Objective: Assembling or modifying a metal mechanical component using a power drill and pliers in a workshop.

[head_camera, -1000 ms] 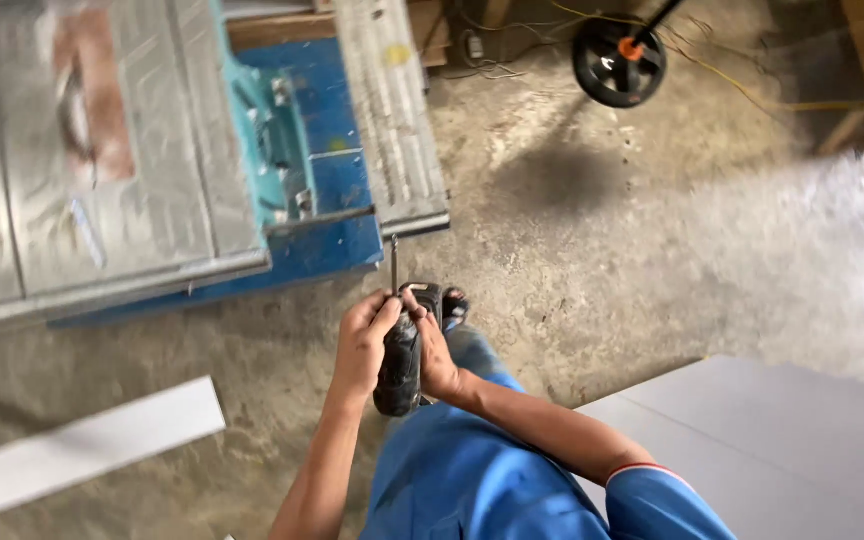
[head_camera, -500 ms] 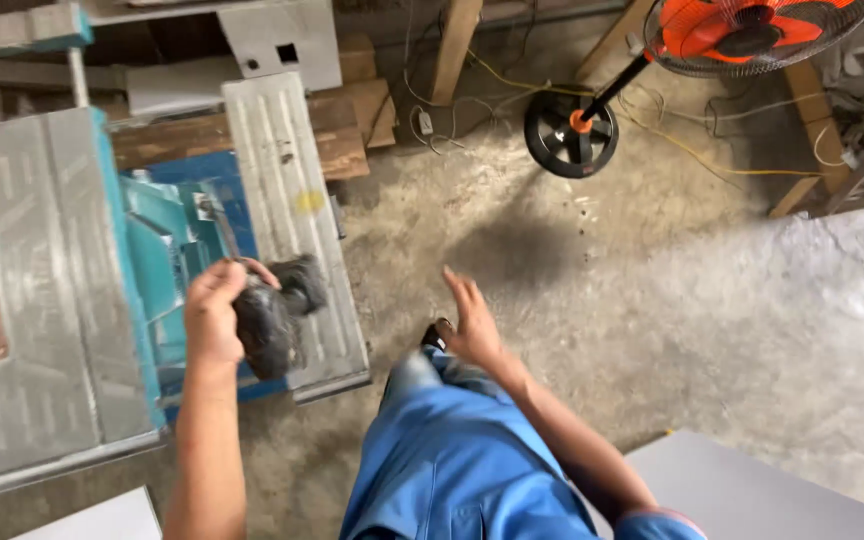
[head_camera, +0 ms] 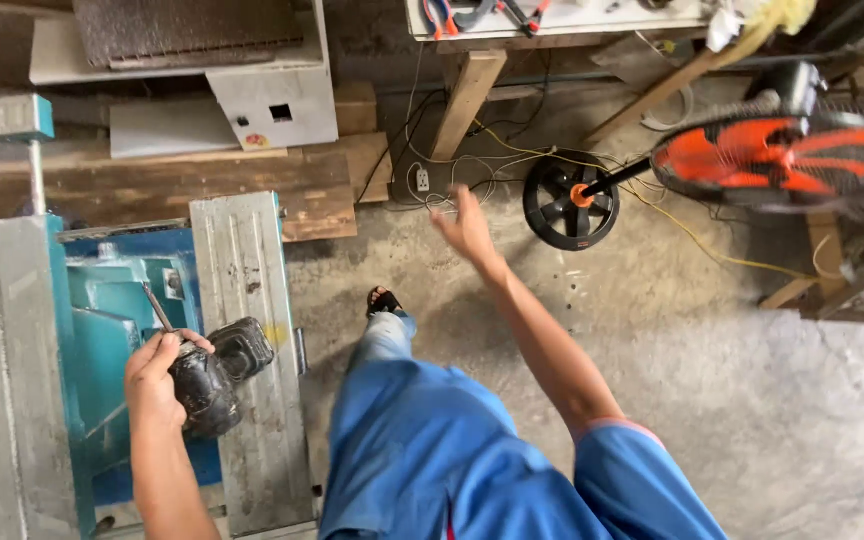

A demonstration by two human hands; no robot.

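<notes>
A cluttered workshop with a concrete floor (head_camera: 712, 330). The left hand (head_camera: 152, 380) has its fingers closed round a black drill (head_camera: 214, 378) over the saw bench (head_camera: 247, 300); it looks heavy and rigid, best gripped by the handle. The right hand (head_camera: 467, 228) is open, empty.

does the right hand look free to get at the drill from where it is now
Probably not right away. The right hand is empty but stretched far forward over the floor, well away from the drill, which the left hand already holds over the grey table. Nothing blocks it; it would have to swing back.
</notes>
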